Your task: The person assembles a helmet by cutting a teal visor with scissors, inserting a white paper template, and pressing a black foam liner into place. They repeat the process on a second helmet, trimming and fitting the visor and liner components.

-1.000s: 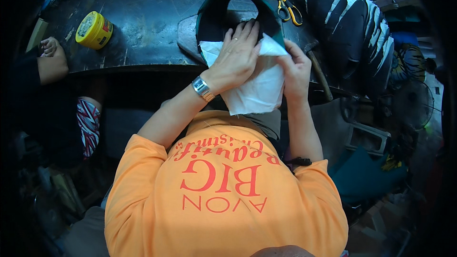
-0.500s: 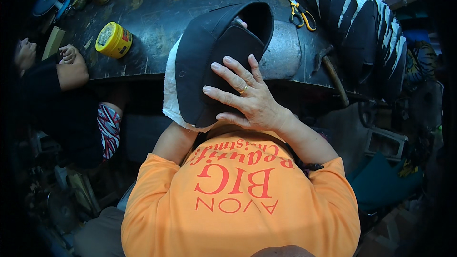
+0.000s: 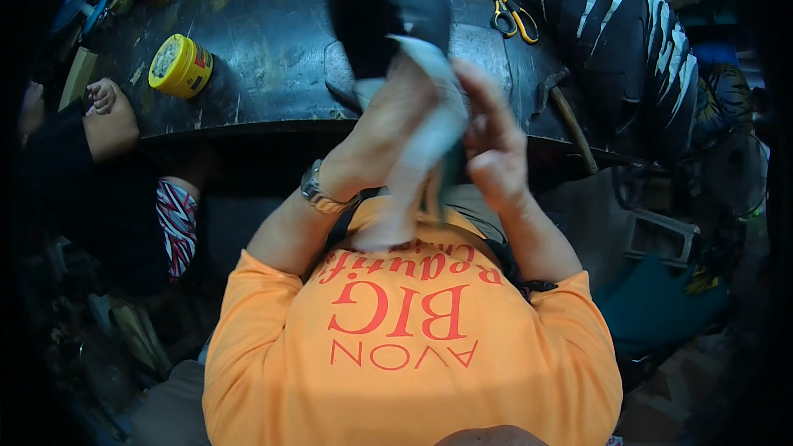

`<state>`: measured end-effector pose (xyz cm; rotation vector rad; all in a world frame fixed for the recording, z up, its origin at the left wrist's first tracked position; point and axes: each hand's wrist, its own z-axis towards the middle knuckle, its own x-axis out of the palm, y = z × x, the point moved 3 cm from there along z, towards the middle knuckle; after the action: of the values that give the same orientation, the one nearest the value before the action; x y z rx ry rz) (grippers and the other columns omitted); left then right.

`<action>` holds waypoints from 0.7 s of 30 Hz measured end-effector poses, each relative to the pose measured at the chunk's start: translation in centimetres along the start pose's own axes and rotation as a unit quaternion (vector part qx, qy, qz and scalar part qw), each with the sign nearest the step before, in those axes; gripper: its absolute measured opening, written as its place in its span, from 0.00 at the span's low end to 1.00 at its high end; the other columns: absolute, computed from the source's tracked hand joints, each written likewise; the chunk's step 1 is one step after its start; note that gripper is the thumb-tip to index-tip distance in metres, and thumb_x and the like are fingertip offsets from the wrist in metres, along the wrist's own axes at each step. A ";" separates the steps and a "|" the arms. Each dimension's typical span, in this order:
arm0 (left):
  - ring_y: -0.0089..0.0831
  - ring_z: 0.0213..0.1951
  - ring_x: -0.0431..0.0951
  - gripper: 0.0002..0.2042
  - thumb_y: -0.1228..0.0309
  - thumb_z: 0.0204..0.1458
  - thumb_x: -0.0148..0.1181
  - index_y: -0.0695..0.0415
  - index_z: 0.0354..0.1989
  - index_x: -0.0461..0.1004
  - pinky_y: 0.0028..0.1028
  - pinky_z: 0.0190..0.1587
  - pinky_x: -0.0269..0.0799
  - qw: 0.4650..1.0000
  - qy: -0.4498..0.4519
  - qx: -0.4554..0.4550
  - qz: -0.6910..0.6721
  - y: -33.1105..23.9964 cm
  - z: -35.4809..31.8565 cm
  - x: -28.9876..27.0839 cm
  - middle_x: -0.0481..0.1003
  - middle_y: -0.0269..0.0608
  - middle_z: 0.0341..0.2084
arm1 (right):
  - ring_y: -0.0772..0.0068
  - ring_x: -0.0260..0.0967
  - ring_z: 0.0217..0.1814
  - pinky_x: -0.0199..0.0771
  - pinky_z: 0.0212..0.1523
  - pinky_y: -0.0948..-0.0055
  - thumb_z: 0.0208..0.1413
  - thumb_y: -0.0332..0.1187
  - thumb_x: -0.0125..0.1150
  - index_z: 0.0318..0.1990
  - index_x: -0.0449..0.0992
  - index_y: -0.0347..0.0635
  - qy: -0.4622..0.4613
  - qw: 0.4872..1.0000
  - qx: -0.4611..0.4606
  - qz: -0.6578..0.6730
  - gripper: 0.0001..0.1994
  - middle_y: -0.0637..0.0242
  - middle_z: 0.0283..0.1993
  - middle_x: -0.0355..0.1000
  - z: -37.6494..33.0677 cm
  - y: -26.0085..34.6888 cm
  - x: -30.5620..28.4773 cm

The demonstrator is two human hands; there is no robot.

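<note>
Turned over since half a second ago, the curved black fabric piece (image 3: 388, 12) is now carried higher above the worktop (image 3: 264, 41), and the right hand (image 3: 496, 140) is lifted off its front. With the black piece taken as the centre of the dial, a limp strip of white cloth lining (image 3: 446, 116) is hung from it towards 6 o'clock, smeared by motion.

At 6 o'clock the piece is held by the left hand (image 3: 372, 128), whose fingertips are hidden behind the lining. At 5 o'clock the right hand is raised close beside the cloth, fingers bent upward; whether anything is pinched in it cannot be told through the blur.

A smooth grey slab (image 3: 487, 54) is partly covered by the piece and the hands. Yellow-and-black-handled scissors (image 3: 514, 18) are laid at 3 o'clock, their blades parted, and beyond them a layered black-and-white fabric form (image 3: 607, 41) is set down. A wooden-handled hammer (image 3: 572, 124) is placed at 4 o'clock. Between 8 and 9 o'clock a round yellow plastic tub (image 3: 180, 66) is seen, with another person's hand (image 3: 101, 97) farther out.
</note>
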<state>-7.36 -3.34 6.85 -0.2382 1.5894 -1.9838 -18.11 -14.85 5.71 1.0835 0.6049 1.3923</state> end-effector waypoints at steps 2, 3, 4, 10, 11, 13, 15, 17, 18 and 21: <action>0.50 0.68 0.61 0.34 0.49 0.64 0.49 0.60 0.71 0.55 0.45 0.68 0.55 0.904 -0.106 0.152 0.385 0.4 2.3 1.5 0.61 0.55 0.67 | 0.64 0.57 0.72 0.58 0.70 0.65 0.63 0.47 0.61 0.72 0.56 0.33 -0.055 0.991 0.027 0.118 0.37 0.59 0.70 0.60 0.2 0.4 -2.3; 0.54 0.68 0.60 0.33 0.50 0.64 0.49 0.60 0.71 0.57 0.48 0.67 0.55 0.903 -0.070 0.121 0.407 1.6 3.2 1.9 0.61 0.58 0.67 | 0.67 0.59 0.70 0.60 0.68 0.67 0.66 0.45 0.58 0.72 0.56 0.33 -0.093 0.990 0.062 0.086 0.34 0.61 0.68 0.62 0.4 0.4 -3.7; 0.57 0.68 0.60 0.31 0.52 0.64 0.50 0.59 0.70 0.58 0.50 0.67 0.54 0.888 -0.067 0.150 0.429 2.4 3.9 2.3 0.60 0.61 0.67 | 0.69 0.62 0.68 0.62 0.66 0.70 0.69 0.42 0.55 0.71 0.58 0.34 -0.154 0.983 0.086 0.054 0.30 0.62 0.65 0.64 0.5 0.2 -5.1; 0.49 0.61 0.69 0.23 0.64 0.61 0.53 0.56 0.65 0.68 0.46 0.61 0.61 0.847 0.104 0.055 0.519 7.2 6.8 1.6 0.68 0.54 0.61 | 0.64 0.69 0.61 0.68 0.61 0.68 0.62 0.27 0.59 0.63 0.71 0.41 -0.141 0.847 -0.059 -0.509 0.20 0.60 0.57 0.73 -0.1 1.5 -8.2; 0.49 0.62 0.69 0.24 0.65 0.61 0.54 0.55 0.66 0.67 0.45 0.63 0.60 0.849 0.135 0.023 0.511 7.6 7.6 1.3 0.68 0.53 0.62 | 0.62 0.69 0.61 0.68 0.61 0.68 0.62 0.26 0.59 0.62 0.72 0.42 -0.119 0.817 -0.129 -0.549 0.20 0.58 0.57 0.74 -0.3 1.8 -7.7; 0.48 0.60 0.71 0.24 0.66 0.60 0.57 0.56 0.65 0.68 0.42 0.62 0.62 0.840 0.164 0.001 0.517 7.8 9.2 0.6 0.70 0.52 0.60 | 0.59 0.69 0.61 0.67 0.61 0.66 0.61 0.25 0.59 0.62 0.72 0.42 -0.074 0.860 -0.100 -0.495 0.21 0.57 0.58 0.73 0.2 1.4 -7.2; 0.46 0.55 0.74 0.23 0.67 0.57 0.62 0.59 0.61 0.71 0.39 0.59 0.68 0.828 0.171 -0.005 0.533 7.6 10.4 0.3 0.73 0.52 0.55 | 0.57 0.69 0.60 0.65 0.62 0.63 0.61 0.26 0.59 0.63 0.71 0.43 -0.043 0.869 -0.054 -0.489 0.22 0.55 0.58 0.73 1.2 0.7 -6.8; 0.46 0.54 0.75 0.23 0.66 0.56 0.64 0.60 0.59 0.74 0.39 0.58 0.69 0.838 0.184 -0.017 0.514 7.4 11.2 -0.1 0.74 0.52 0.54 | 0.55 0.69 0.60 0.64 0.62 0.62 0.60 0.26 0.59 0.64 0.69 0.43 -0.036 0.827 -0.022 -0.561 0.23 0.54 0.58 0.73 1.8 0.1 -6.5; 0.46 0.54 0.75 0.22 0.65 0.56 0.64 0.60 0.58 0.75 0.39 0.58 0.70 0.846 0.184 -0.016 0.500 7.3 11.6 -0.2 0.74 0.52 0.53 | 0.54 0.68 0.60 0.64 0.62 0.61 0.60 0.27 0.59 0.65 0.69 0.42 -0.032 0.805 0.006 -0.592 0.24 0.53 0.58 0.73 2.1 -0.3 -6.5; 0.45 0.50 0.77 0.15 0.65 0.54 0.66 0.58 0.48 0.79 0.39 0.53 0.72 0.881 0.179 -0.013 0.438 7.1 12.1 -0.4 0.77 0.51 0.48 | 0.52 0.67 0.62 0.65 0.62 0.60 0.58 0.29 0.62 0.66 0.67 0.42 -0.024 0.754 0.007 -0.656 0.26 0.52 0.58 0.72 2.2 -0.9 -6.5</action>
<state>1.05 -14.07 3.61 0.7627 1.5304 -1.3124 -16.69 -21.44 4.24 0.4220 1.0386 0.1014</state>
